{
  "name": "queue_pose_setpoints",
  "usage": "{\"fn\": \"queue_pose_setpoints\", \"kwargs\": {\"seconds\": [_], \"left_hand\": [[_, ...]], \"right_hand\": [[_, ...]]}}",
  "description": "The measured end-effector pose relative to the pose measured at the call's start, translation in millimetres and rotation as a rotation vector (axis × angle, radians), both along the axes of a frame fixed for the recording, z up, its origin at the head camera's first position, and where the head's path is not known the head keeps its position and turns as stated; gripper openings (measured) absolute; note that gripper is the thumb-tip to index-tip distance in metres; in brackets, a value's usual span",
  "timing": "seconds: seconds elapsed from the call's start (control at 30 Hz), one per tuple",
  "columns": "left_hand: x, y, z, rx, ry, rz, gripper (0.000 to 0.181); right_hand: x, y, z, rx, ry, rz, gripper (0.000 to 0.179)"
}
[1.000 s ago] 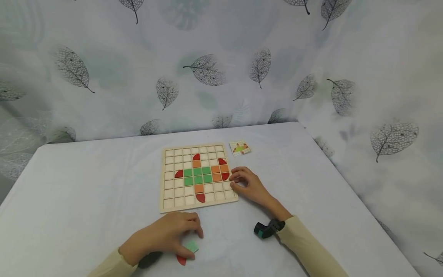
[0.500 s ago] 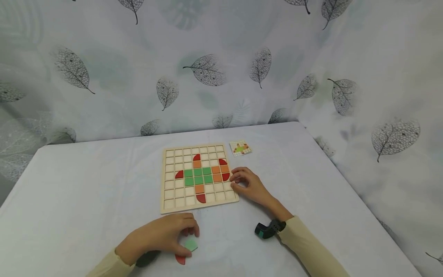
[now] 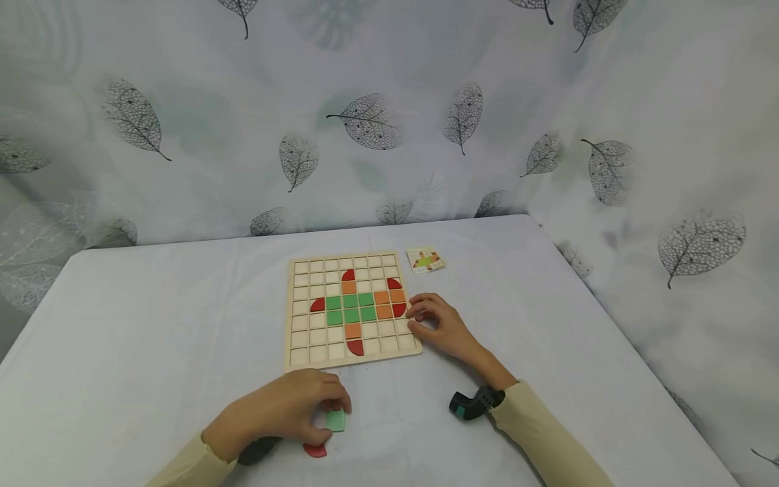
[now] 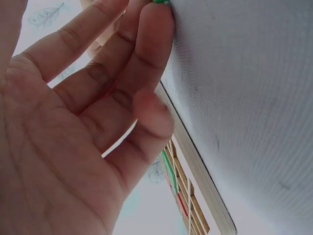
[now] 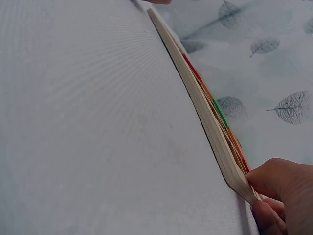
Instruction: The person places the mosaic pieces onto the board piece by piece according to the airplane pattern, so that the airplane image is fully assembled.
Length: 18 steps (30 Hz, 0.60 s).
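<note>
A wooden grid board [image 3: 302, 340] lies on the table, with green, orange and quarter-round red tiles set in its squares. My right hand [image 3: 443, 329] grips the board's right edge, thumb on top and fingertips against its side in the right wrist view. In front of the board, my left hand [image 3: 292, 408] is bent over a loose green tile [image 3: 335, 421], its fingertips touching the tile's far side. A loose red quarter-round tile [image 3: 315, 450] lies beside the left thumb, partly covered by it. Only a sliver of green shows at a fingertip in the left wrist view.
A small pattern card [image 3: 425, 260] lies beyond the board's right corner. White cloth covers the table [image 3: 152, 325], and a leaf-print curtain [image 3: 389, 169] hangs behind it. Dark wrist cameras sit on both wrists, the right one [image 3: 471, 404] plainly in view.
The loose green tile has turned and now lies squarer, closer to the left fingertips. The red tile beside the thumb has shifted a little. My right hand stays on the board.
</note>
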<state>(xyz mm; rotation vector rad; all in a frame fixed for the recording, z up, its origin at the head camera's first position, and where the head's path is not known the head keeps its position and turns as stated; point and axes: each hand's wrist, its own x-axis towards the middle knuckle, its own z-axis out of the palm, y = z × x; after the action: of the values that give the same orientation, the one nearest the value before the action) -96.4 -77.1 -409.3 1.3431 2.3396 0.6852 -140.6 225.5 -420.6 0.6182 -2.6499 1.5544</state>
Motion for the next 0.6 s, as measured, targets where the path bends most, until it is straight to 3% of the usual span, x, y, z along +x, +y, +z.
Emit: {"fn": "queue_pose_setpoints", "kwargs": {"seconds": [0.13,0.33,0.6], "left_hand": [[-1.1,-1.4,0.8,0.032,0.061,-0.028,0.025],[-1.5,-3.5,-0.1,0.098,0.08,-0.051,0.025],[-5.7,-9.9,2.3,0.139,0.145,-0.019,0.026]], "right_hand": [[0.4,-0.6,0.8,0.002,0.011,-0.002,0.015],[1.5,-0.2,0.0,0.005,0.008,-0.002,0.015],[-0.1,0.3,-2.8,-0.007,0.017,0.004,0.016]]}}
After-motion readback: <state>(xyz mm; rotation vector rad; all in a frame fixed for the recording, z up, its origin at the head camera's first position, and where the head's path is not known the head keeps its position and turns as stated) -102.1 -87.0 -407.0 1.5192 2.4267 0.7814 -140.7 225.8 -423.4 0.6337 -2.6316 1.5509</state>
